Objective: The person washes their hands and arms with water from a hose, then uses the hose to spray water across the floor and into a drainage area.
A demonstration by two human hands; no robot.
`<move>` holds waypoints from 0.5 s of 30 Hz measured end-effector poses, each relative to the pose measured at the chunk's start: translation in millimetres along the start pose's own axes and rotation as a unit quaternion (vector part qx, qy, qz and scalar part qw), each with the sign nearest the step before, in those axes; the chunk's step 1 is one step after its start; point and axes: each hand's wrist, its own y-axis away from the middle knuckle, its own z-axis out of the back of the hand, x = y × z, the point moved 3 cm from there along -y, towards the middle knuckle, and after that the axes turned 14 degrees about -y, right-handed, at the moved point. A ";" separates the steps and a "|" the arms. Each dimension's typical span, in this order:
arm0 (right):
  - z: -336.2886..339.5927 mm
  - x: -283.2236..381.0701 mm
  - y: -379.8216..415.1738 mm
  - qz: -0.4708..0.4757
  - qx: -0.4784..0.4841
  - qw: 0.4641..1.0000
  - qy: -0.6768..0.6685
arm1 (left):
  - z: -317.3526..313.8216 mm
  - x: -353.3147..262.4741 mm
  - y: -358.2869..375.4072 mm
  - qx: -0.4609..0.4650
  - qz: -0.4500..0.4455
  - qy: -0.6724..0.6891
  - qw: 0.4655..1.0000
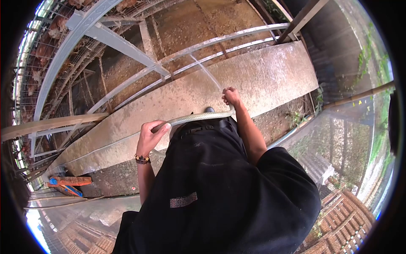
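Note:
A pale braided hose [198, 117] runs across the front of my body from one hand to the other. My right hand [230, 96] is closed round its end, at the right. From that hand a thin jet of water [206, 72] shoots up and left past the walkway's edge. At the left my left hand [152, 134], with a beaded bracelet [142, 159] on the wrist, is wrapped round the hose. A stretch of thin line, apparently more hose [101, 146], lies along the concrete walkway [270, 72] to the left.
Grey metal beams [122, 48] and rails border the walkway's far side, above a wet brown floor [182, 29]. Brown hens [44, 53] stand in wire cages at upper left. An orange and blue object [69, 182] lies at lower left. Translucent sheeting [321, 148] hangs at the right.

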 end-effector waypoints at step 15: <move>6.1 0.5 -2.1 0.018 -0.033 0.998 -0.045 | 0.0 -7.2 -4.6 -0.001 -0.011 -0.012 1.000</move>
